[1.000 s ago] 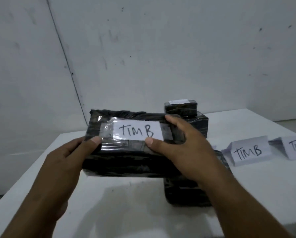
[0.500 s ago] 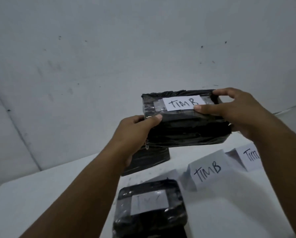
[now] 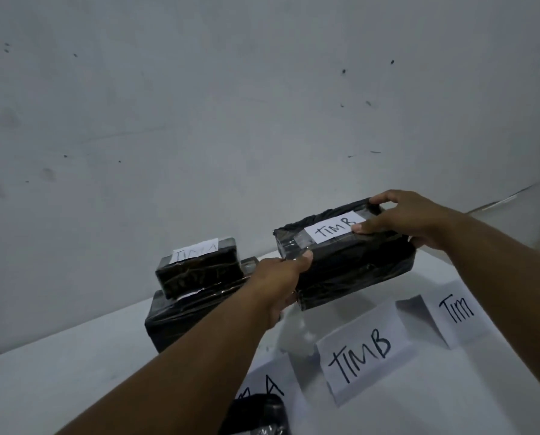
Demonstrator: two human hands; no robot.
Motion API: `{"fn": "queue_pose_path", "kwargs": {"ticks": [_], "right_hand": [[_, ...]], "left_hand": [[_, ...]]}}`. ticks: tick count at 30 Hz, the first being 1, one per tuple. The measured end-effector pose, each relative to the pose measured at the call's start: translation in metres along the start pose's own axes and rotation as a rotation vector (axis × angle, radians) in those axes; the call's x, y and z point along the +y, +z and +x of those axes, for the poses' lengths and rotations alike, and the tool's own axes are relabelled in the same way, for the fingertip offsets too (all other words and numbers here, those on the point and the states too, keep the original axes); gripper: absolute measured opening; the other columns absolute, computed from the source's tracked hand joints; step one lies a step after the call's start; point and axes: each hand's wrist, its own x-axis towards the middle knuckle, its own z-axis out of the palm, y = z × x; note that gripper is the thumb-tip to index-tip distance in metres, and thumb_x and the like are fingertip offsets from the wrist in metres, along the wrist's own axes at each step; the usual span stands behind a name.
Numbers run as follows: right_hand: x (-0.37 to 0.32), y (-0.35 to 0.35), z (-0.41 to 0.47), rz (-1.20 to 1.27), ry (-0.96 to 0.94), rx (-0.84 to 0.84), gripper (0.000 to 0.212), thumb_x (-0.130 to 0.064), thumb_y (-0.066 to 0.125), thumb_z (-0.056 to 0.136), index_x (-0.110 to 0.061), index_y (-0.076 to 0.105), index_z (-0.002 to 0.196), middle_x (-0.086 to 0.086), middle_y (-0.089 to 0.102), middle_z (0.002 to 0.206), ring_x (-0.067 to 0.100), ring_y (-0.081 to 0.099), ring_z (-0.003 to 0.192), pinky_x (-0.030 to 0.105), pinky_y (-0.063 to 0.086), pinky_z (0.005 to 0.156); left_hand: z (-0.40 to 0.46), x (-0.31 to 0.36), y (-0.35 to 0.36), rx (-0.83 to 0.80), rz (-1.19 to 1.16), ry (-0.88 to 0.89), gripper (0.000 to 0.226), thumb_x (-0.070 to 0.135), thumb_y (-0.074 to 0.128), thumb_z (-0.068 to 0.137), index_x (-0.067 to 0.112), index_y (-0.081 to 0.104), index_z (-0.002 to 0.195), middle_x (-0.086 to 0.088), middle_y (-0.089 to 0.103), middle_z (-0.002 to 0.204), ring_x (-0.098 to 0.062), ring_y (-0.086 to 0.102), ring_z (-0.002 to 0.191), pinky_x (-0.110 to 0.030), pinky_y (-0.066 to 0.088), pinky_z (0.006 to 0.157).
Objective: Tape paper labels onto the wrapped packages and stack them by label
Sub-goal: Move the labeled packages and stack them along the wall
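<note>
A black wrapped package (image 3: 353, 265) with a taped white label reading TIM B is held above the far part of the white table (image 3: 74, 381). My left hand (image 3: 281, 277) grips its near left corner; my right hand (image 3: 403, 219) grips its far right end. Behind the folded paper sign reading TIM B (image 3: 362, 346) the package hangs tilted. To the left, a small labelled black package (image 3: 199, 271) lies on a larger black package (image 3: 184, 315).
A folded sign reading TIM (image 3: 453, 312) stands at the right, and a sign ending in A (image 3: 271, 384) lies near the front. Another black package (image 3: 256, 416) shows at the bottom edge. A grey wall (image 3: 262, 120) rises close behind the table.
Both hands have carried the TIM B package forward and to the right, lower toward the table behind the TIM B sign. The view has shifted, bringing the stacked packages on the left into sight.
</note>
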Motion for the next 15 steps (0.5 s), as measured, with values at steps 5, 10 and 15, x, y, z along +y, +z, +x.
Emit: {"fn": "queue_pose_path", "kwargs": {"ticks": [5, 10, 15], "right_hand": [[0.016, 0.025, 0.026, -0.013, 0.042, -0.054, 0.088, -0.037, 0.097, 0.063, -0.030, 0.054, 0.140, 0.008, 0.050, 0.142, 0.036, 0.055, 0.121, 0.061, 0.051, 0.099], [0.025, 0.044, 0.039, 0.014, 0.059, -0.082, 0.088, -0.036, 0.096, 0.066, -0.029, 0.054, 0.142, 0.006, 0.052, 0.140, 0.034, 0.057, 0.122, 0.061, 0.052, 0.099], [0.034, 0.062, 0.045, -0.018, 0.062, -0.088, 0.088, -0.038, 0.097, 0.064, -0.027, 0.055, 0.141, 0.004, 0.056, 0.134, 0.031, 0.060, 0.116, 0.057, 0.054, 0.095]], "left_hand": [[0.019, -0.011, 0.000, 0.076, 0.039, -0.039, 0.051, 0.037, 0.073, 0.092, 0.010, 0.058, 0.133, -0.005, 0.064, 0.126, -0.020, 0.060, 0.105, -0.042, 0.052, 0.100], [0.028, -0.014, -0.002, 0.150, 0.111, -0.055, 0.066, 0.040, 0.068, 0.095, 0.007, 0.043, 0.147, -0.012, 0.050, 0.148, -0.033, 0.051, 0.130, -0.051, 0.044, 0.111], [0.032, -0.021, -0.002, 0.206, 0.199, -0.055, 0.053, 0.031, 0.059, 0.101, 0.004, 0.045, 0.145, -0.016, 0.053, 0.141, -0.034, 0.053, 0.125, -0.047, 0.045, 0.109]]}}
